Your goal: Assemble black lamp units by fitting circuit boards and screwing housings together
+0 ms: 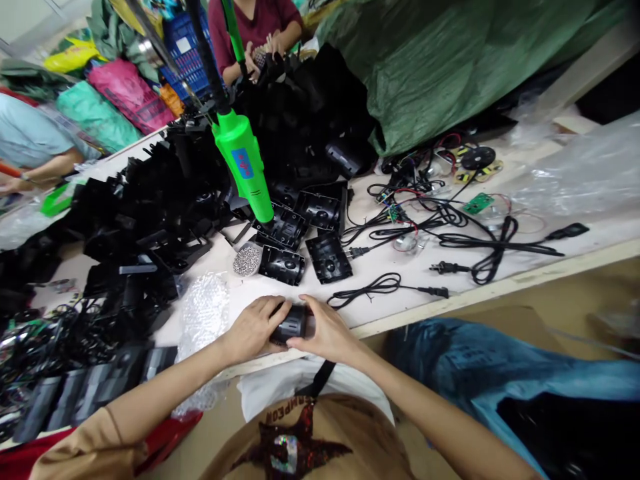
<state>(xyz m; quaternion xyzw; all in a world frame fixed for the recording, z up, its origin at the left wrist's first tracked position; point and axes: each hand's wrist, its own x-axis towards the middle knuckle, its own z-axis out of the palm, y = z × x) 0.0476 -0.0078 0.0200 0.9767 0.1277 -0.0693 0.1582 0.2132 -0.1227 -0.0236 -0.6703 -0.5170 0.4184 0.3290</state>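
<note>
Both my hands close around one small black plastic housing [291,324] at the near edge of the white table [380,267]. My left hand [253,328] wraps it from the left, fingers curled over its top. My right hand [325,330] presses it from the right, thumb and fingers against its end. Just beyond lie several open black housing halves [300,233] and a small heap of silver screws [246,260]. A green electric screwdriver [243,163] hangs over them, tip down.
A large pile of black plastic parts [150,200] fills the table's left. Bubble wrap [203,313] lies left of my hands. Black power cords [450,247] and circuit boards [477,203] spread to the right. A person in maroon [255,33] works opposite; another person's arm [35,167] shows at far left.
</note>
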